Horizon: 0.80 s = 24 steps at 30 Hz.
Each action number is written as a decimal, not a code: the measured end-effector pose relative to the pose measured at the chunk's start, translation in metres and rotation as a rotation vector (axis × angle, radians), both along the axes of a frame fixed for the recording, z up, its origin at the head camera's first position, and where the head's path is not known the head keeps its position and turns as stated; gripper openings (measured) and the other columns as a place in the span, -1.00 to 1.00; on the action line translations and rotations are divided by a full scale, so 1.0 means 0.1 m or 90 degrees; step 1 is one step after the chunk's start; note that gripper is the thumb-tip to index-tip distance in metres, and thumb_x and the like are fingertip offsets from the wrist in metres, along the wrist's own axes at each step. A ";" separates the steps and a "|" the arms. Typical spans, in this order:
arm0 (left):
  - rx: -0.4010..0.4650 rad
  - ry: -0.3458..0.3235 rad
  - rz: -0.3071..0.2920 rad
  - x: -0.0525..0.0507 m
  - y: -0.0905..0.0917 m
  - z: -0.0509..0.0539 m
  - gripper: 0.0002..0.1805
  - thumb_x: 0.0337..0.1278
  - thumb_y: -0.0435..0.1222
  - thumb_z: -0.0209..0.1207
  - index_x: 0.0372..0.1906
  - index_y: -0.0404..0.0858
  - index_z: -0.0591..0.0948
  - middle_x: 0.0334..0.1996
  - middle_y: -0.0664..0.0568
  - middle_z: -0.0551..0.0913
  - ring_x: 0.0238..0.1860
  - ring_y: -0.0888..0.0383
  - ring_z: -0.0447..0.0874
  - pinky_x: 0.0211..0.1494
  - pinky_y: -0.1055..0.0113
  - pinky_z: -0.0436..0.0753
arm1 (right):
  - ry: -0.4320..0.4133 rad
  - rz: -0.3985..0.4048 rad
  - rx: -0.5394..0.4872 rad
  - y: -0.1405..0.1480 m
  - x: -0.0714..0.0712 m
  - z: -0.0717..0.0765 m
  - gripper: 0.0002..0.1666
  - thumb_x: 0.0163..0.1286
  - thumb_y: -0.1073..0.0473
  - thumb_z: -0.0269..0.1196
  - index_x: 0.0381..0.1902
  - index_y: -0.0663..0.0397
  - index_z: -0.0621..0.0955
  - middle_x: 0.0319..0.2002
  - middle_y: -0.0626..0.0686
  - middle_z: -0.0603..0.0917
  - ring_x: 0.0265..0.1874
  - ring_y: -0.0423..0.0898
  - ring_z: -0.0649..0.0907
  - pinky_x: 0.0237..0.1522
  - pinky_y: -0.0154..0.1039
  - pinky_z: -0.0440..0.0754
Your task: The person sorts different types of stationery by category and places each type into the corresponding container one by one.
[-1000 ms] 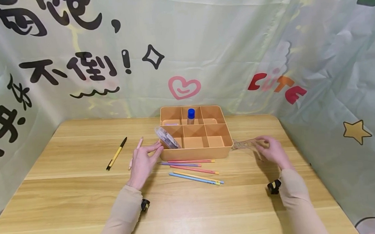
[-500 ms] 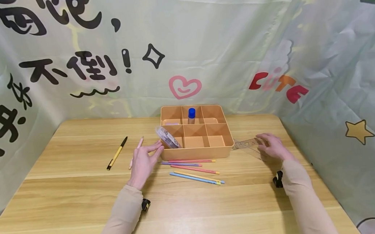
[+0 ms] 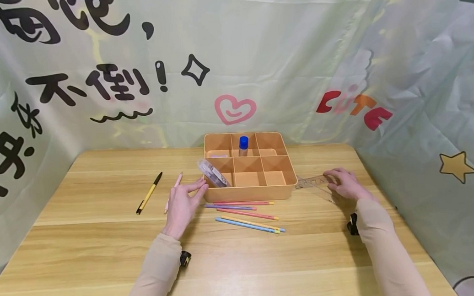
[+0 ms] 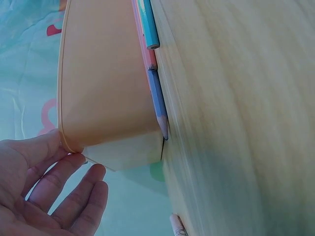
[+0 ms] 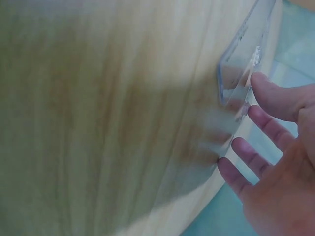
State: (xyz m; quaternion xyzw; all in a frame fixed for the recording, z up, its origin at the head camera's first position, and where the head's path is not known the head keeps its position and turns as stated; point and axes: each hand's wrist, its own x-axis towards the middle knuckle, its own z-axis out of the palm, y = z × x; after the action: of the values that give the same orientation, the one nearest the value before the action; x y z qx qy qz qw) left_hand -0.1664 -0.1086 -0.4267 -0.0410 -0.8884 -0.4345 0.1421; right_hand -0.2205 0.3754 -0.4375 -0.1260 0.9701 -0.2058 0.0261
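An orange six-compartment organizer box (image 3: 250, 194) stands toward the table's back. At its near left corner my left hand (image 3: 182, 207) pinches the rim; in the left wrist view, the thumb meets the corner (image 4: 71, 142) while the other fingers spread below. To the box's right my right hand (image 3: 347, 185) has thumb and fingertips at the edge of a clear plastic ruler (image 3: 310, 182) with cut-outs. In the right wrist view, the thumb touches the ruler (image 5: 238, 73); its full outline is hard to see. Inside the box are a blue-capped glue stick (image 3: 243, 146) and a leaning clear case (image 3: 213, 174).
Several coloured pencils (image 3: 247, 214) lie before the box. A pink pen (image 3: 177, 180) is partly behind my left hand, and a yellow-and-black pen (image 3: 149, 193) lies farther left. Printed cloth (image 3: 279, 48) hangs behind and beside the wooden table (image 3: 245, 271).
My right hand has shifted slightly right and farther back, beside the clear ruler. The left hand stays on the box corner. The box and pencils look unmoved.
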 end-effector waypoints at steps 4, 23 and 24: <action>-0.001 0.006 0.001 0.00 0.00 0.00 -0.73 0.26 -0.17 0.33 -0.06 -0.24 0.76 0.04 -0.03 0.74 0.54 -0.16 0.23 0.39 -0.29 0.46 | -0.010 -0.012 0.020 0.00 -0.02 0.00 -0.55 0.36 0.36 0.26 0.19 0.38 0.52 0.16 0.53 0.44 0.13 0.55 0.34 0.15 0.45 0.29; -0.014 0.000 0.014 0.00 0.00 0.00 -0.72 0.27 -0.11 0.32 -0.06 -0.19 0.77 0.04 0.03 0.75 0.54 -0.13 0.25 -0.50 0.17 0.57 | -0.139 0.010 -0.020 0.10 -0.09 0.09 -0.71 0.20 0.34 0.41 -0.25 0.32 0.50 -0.34 0.17 0.65 -0.29 -0.05 0.58 -0.08 -0.14 0.56; -0.014 0.002 0.013 0.00 0.00 0.00 -0.72 0.27 -0.11 0.32 -0.06 -0.19 0.77 0.04 0.03 0.75 0.54 -0.13 0.25 -0.50 0.18 0.56 | -0.151 0.009 -0.037 0.11 -0.08 0.09 -0.70 0.20 0.35 0.41 -0.24 0.35 0.50 -0.35 0.17 0.66 -0.31 -0.09 0.58 -0.16 -0.23 0.59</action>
State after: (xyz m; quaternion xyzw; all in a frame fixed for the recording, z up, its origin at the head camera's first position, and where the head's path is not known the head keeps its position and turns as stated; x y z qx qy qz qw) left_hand -0.1666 -0.1082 -0.4270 -0.0340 -0.8933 -0.4232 0.1474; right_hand -0.2290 0.3862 -0.4284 -0.1080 0.9529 -0.2470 0.1386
